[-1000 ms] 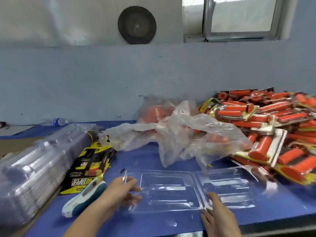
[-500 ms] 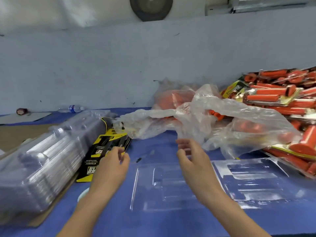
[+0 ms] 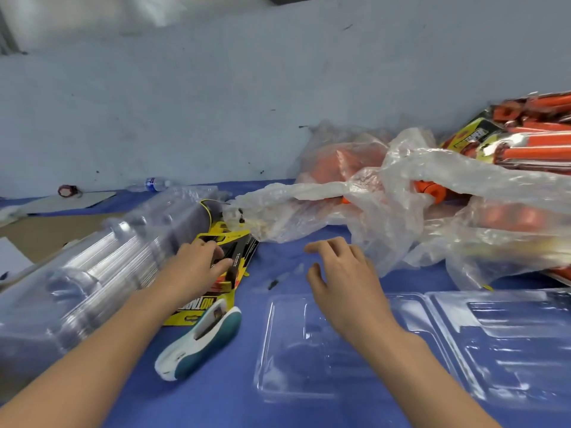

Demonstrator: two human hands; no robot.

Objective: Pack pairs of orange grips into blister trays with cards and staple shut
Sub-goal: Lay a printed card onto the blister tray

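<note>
We lay our left hand (image 3: pixel 197 267) on the stack of yellow-and-black cards (image 3: pixel 239 257), fingers nearly straight on the top one and curled round nothing, probably to slide one card free. Our right hand (image 3: pixel 343 273) hovers empty with its fingers spread, between the cards and the plastic bag (image 3: pixel 386 217) where the loose orange grips (image 3: pixel 429 188) lie, far and to the right. The clear blister tray (image 3: pixel 278 350) lies opened flat on the blue table (image 3: pixel 234 396) near us, ready for filling. The stapler (image 3: pixel 200 341) sits just left of the tray's edge, touching the cards' near end. The tall tray stack (image 3: pixel 92 273) crowds the cards' left side, so we judge the open room is to the right.
</note>
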